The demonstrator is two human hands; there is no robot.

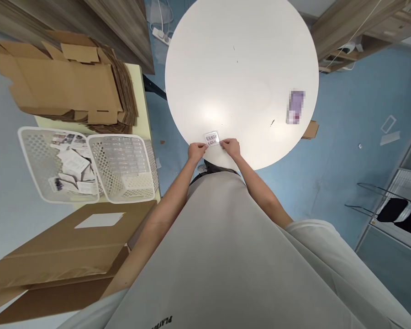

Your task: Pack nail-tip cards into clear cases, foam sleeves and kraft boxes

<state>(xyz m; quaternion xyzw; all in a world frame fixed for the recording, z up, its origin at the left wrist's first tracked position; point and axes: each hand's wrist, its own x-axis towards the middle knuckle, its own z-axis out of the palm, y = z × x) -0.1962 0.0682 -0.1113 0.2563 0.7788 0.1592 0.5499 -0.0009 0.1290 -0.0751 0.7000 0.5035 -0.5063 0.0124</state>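
A small, flat, clear square pack with two rows of tiny pinkish pieces is at the near edge of a round white table. What the pieces are is too small to tell. My left hand pinches the pack's lower left corner between thumb and fingers. On the other side, my right hand has its fingers closed at the pack's right edge. Both forearms reach in from below, and the pack lies between the fingertips.
Left of the table, a side table holds stacked flattened cardboard boxes, a white basket of packets and another basket of clear cases. A large carton stands nearer. A blurred purple item lies on the round table's right.
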